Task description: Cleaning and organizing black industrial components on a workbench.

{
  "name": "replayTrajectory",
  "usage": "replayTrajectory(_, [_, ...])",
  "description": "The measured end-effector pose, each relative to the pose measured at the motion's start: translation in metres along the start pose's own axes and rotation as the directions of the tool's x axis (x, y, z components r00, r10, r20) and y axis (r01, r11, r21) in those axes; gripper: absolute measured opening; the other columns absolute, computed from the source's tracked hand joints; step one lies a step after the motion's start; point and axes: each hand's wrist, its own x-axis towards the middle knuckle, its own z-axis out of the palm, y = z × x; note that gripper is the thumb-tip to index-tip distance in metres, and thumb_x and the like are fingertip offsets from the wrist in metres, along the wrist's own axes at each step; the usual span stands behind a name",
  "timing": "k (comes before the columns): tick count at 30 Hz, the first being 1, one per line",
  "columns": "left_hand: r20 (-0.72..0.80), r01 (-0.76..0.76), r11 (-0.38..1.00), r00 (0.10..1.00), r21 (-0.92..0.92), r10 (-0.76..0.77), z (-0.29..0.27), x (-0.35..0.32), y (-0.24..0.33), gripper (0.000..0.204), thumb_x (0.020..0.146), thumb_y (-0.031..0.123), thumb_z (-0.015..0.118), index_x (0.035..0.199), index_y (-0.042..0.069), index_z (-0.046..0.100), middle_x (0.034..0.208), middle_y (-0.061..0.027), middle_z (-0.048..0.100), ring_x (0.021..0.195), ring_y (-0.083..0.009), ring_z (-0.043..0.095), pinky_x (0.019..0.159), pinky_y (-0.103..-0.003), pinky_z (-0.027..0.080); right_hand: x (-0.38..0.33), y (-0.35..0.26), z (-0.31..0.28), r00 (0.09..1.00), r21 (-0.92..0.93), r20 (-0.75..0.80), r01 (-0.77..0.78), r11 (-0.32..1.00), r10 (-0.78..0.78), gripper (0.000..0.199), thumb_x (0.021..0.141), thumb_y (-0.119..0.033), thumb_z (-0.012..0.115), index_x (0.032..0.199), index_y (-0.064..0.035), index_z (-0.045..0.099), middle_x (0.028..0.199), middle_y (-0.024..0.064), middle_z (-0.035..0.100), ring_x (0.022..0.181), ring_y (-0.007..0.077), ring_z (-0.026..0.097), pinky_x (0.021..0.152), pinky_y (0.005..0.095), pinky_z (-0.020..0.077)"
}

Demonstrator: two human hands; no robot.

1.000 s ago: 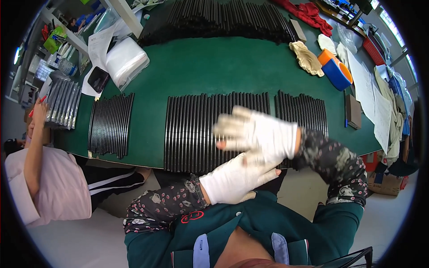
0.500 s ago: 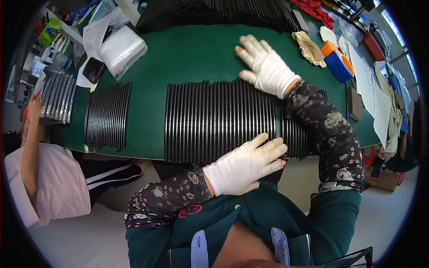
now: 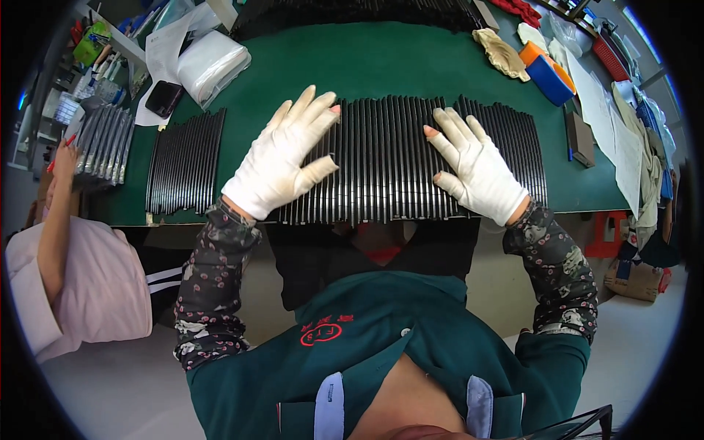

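Slim black shiny rods lie side by side in a wide row along the near edge of the green table. My left hand, in a white glove with some bare fingertips, rests over the left end of this row, its fingers stretched and thumb apart. Gloved the same way, my right hand lies spread over the row's right part. A narrower group of similar black rods sits just beyond it, partly under that hand. Neither hand grips anything; my palms hide some rods.
At left are a smaller row of black rods, a phone, plastic bags and a co-worker's hand beside wrapped rods. More rods lie at the back. Tape rolls and a brown block stand at right.
My left hand has moved from the near edge up and left onto the row's left end. My right hand has come nearer. The right-hand rods now sit closer to the wide row.
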Motion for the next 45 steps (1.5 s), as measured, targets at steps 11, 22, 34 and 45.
replayTrajectory(11, [0.123,0.034,0.998,0.992,0.049,-0.04,0.024,-0.011,-0.006,0.053,0.085,0.024,0.059,0.134,0.005,0.048,0.146,-0.0143,0.039,0.139,-0.0326,0.03,0.115,-0.048,0.02,-0.001,-0.001,0.004,0.999,0.029,-0.01,-0.033,0.999,0.033,0.062,0.085,-0.037,0.057,0.135,-0.002,0.044,0.143,0.0217,0.037,0.136,0.0356,0.031,0.112,0.0483,0.0253])
replayTrajectory(22, [0.14,0.03,0.998,0.989,0.057,-0.038,0.022,-0.009,-0.008,0.057,0.086,0.029,0.057,0.136,0.004,0.045,0.146,-0.0151,0.038,0.14,-0.0334,0.029,0.115,-0.05,0.019,0.004,-0.003,0.002,0.999,0.003,0.003,-0.039,0.999,0.039,0.064,0.085,-0.036,0.059,0.137,-0.0029,0.042,0.143,0.0222,0.036,0.136,0.0363,0.031,0.113,0.048,0.0245])
replayTrajectory(34, [0.131,0.031,0.997,0.991,0.066,-0.039,0.02,-0.013,-0.007,0.058,0.086,0.028,0.059,0.136,0.004,0.044,0.146,-0.0147,0.039,0.138,-0.0336,0.031,0.115,-0.05,0.02,0.016,-0.063,-0.015,0.945,0.465,-0.04,0.306,0.831,-0.325,0.062,0.08,-0.033,0.063,0.13,-0.0007,0.047,0.133,0.0258,0.043,0.126,0.0407,0.042,0.105,0.0471,0.0362])
replayTrajectory(45, [-0.035,-0.007,0.974,0.999,-0.227,-0.001,0.043,-0.022,-0.032,0.061,0.101,0.043,0.029,0.152,0.013,0.014,0.15,-0.0084,0.036,0.141,-0.0295,0.028,0.116,-0.049,0.013,0.037,-0.104,-0.005,0.916,0.429,0.03,0.35,0.833,-0.4,0.063,0.085,-0.039,0.058,0.133,-0.0009,0.043,0.136,0.0266,0.041,0.13,0.0419,0.038,0.108,0.0493,0.0327])
